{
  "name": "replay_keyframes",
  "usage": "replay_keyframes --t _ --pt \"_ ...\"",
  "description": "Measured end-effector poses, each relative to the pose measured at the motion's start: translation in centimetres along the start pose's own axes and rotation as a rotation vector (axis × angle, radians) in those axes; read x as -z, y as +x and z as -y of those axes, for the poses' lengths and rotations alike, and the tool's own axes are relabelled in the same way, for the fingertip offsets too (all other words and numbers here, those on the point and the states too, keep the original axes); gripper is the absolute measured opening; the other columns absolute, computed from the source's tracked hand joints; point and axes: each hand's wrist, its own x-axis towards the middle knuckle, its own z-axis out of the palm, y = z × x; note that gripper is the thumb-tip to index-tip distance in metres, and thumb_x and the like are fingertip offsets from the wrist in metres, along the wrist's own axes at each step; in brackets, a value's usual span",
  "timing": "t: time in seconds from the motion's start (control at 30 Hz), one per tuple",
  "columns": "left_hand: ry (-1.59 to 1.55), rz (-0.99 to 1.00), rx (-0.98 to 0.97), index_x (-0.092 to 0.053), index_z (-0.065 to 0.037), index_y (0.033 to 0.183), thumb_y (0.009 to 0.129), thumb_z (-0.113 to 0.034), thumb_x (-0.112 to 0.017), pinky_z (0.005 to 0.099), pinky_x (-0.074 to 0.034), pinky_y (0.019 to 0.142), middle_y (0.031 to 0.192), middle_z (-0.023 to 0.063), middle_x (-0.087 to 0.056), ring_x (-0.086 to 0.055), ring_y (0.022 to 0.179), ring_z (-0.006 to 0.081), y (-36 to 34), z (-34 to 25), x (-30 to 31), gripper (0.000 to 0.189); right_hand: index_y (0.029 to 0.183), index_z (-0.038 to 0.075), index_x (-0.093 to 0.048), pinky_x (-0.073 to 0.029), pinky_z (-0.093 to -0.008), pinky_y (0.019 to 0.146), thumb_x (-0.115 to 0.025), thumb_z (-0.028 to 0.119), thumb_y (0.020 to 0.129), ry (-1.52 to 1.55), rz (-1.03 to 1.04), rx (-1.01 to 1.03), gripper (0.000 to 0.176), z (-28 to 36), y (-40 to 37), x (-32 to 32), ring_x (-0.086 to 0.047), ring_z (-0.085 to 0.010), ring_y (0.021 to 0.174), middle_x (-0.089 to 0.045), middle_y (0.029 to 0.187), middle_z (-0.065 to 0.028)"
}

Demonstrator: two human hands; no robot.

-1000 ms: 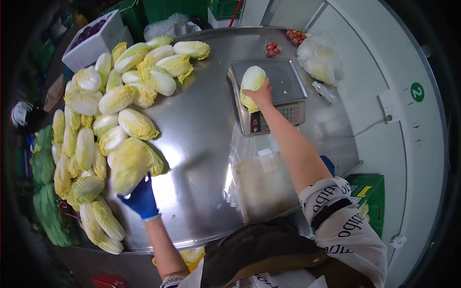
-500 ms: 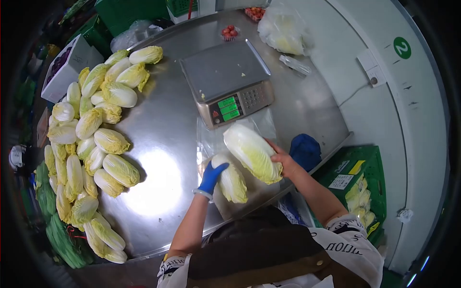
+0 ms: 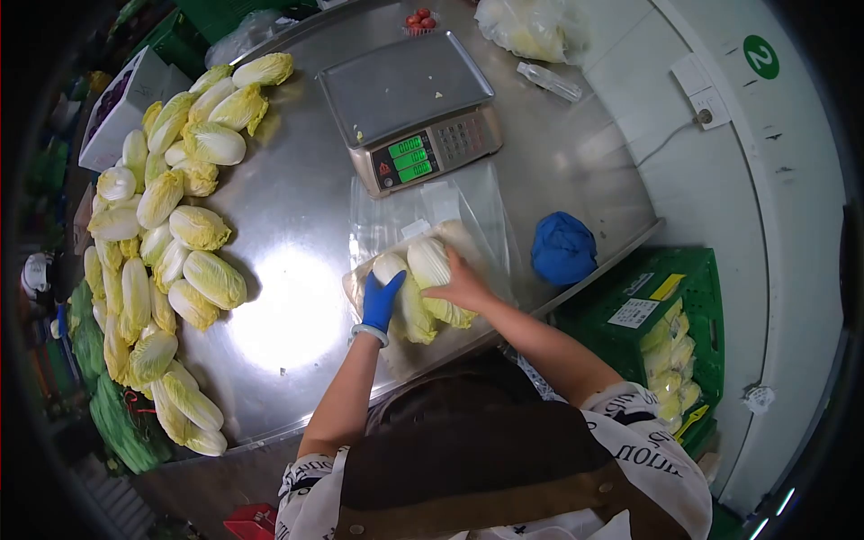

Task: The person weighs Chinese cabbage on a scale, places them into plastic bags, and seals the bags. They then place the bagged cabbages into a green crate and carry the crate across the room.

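Two napa cabbages lie side by side on a pale tray or board (image 3: 357, 281) near the table's front edge. My left hand (image 3: 382, 301), in a blue glove, is on the left cabbage (image 3: 413, 310) with its fingers spread over the top. My bare right hand (image 3: 461, 283) rests against the right cabbage (image 3: 433, 270), thumb and fingers apart around its side. Under and behind them, clear plastic bags (image 3: 477, 202) lie flat. Just beyond the bags stands a digital scale (image 3: 405, 85) with green displays and only small scraps on its plate.
Many napa cabbages (image 3: 207, 279) are piled at the left. A blue bundle (image 3: 563, 248) sits to the right, above a green crate (image 3: 711, 315) of wrapped cabbages. Behind are a filled plastic bag (image 3: 531, 27), small red produce (image 3: 420, 20) and a white box (image 3: 121, 108).
The right cabbage has come down and left from a raised, tilted position to lie beside the other. Both hands have shifted with the cabbages, and the camera view has moved.
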Motion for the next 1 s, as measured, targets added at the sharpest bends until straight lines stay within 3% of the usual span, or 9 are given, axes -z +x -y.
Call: replay_keyframes --t 0.07,0.17,0.27,0.33,0.53,0.63,0.77,0.87,1.0 --pt "0.046 -0.002 -0.001 -0.040 0.006 0.128 0.077 -0.025 -0.074 0.0324 -0.044 0.091 0.120 0.0153 -0.053 -0.052 0.108 0.0211 0.2 0.4 -0.1 0.070 0.141 0.000 -0.025 -0.035 -0.0358 0.102 -0.081 0.039 0.064 -0.078 -0.015 -0.013 0.102 -0.1 1.0 -0.7 -0.041 -0.0321 0.126 -0.042 0.134 -0.0234" --pt "0.621 -0.367 -0.391 -0.039 0.002 0.132 0.076 -0.022 -0.076 0.0331 -0.042 0.093 0.124 0.0148 -0.049 -0.049 0.111 0.0225 -2.6 -3.0 -0.5 0.072 0.142 0.000 -0.022 -0.033 -0.0351 0.104 -0.079 0.032 0.068 0.488 0.176 -0.042 0.098 0.9 0.2 1.7 -0.038 -0.0285 0.128 -0.039 0.137 -0.0197" --pt "-0.076 0.113 -0.105 -0.030 0.000 0.139 0.078 -0.018 -0.072 0.0352 -0.037 0.100 0.134 0.0129 -0.042 -0.042 0.122 0.0227 -6.8 -8.0 -0.6 0.076 0.143 0.001 -0.021 -0.030 -0.0350 0.106 -0.077 0.024 0.072 0.727 0.265 0.155 0.093 4.6 -4.2 2.9 -0.035 -0.0251 0.130 -0.035 0.140 -0.0165" --pt "-0.311 0.345 -0.072 -0.025 -0.001 0.142 0.081 -0.015 -0.068 0.0341 -0.035 0.103 0.134 0.0112 -0.043 -0.041 0.124 0.0221 -8.7 -8.0 0.2 0.075 0.143 0.001 -0.021 -0.028 -0.0352 0.107 -0.075 0.022 0.075 0.559 0.344 0.281 0.090 8.0 -6.2 3.6 -0.032 -0.0238 0.131 -0.032 0.142 -0.0157" --pt "0.011 0.127 -0.451 -0.034 -0.004 0.137 0.060 -0.020 -0.085 0.0360 -0.043 0.096 0.128 0.0109 -0.049 -0.050 0.116 0.0212 -14.1 -10.7 5.1 0.094 0.131 0.002 -0.038 -0.046 -0.0398 0.090 -0.071 0.012 0.061 0.047 0.369 0.504 0.078 14.4 -7.7 2.2 -0.057 -0.0322 0.105 -0.054 0.117 -0.0178" --pt "0.134 0.059 -0.443 -0.035 -0.005 0.136 0.058 -0.022 -0.087 0.0356 -0.042 0.097 0.127 0.0104 -0.050 -0.050 0.117 0.0210 -16.9 -11.2 8.2 0.095 0.131 0.002 -0.037 -0.045 -0.0369 0.093 -0.070 0.007 0.063 -0.100 0.383 0.419 0.076 17.1 -9.2 -0.9 -0.056 -0.0295 0.110 -0.055 0.118 -0.0173" --pt "-0.188 0.136 -0.290 -0.032 -0.003 0.137 0.058 -0.024 -0.085 0.0366 -0.038 0.102 0.128 0.0102 -0.050 -0.049 0.117 0.0217 -20.0 -8.0 13.4 0.098 0.121 0.000 -0.047 -0.047 -0.0335 0.087 -0.058 -0.002 0.066 0.159 0.623 0.414 0.056 17.0 -7.5 -4.6 -0.060 -0.0245 0.099 -0.061 0.105 -0.0111" --pt "-0.754 0.145 -0.162 -0.029 -0.004 0.140 0.062 -0.048 -0.080 0.0405 -0.038 0.103 0.130 0.0125 -0.049 -0.050 0.117 0.0259 -24.3 -2.4 16.9 0.103 0.111 -0.006 -0.052 -0.050 -0.0354 0.079 -0.046 -0.003 0.064 0.695 0.964 -0.122 0.047 17.8 -7.0 -6.2 -0.061 -0.0249 0.088 -0.062 0.093 -0.0142" --pt "-1.124 -0.166 -0.535 -0.032 -0.004 0.139 0.071 -0.069 -0.059 0.0456 -0.042 0.098 0.127 0.0182 -0.050 -0.053 0.114 0.0300 -32.9 -2.6 20.0 0.098 0.113 -0.003 -0.050 -0.053 -0.0406 0.075 -0.048 0.000 0.068 0.692 0.819 -0.278 0.045 17.2 -5.7 -11.4 -0.062 -0.0275 0.084 -0.060 0.091 -0.0163"
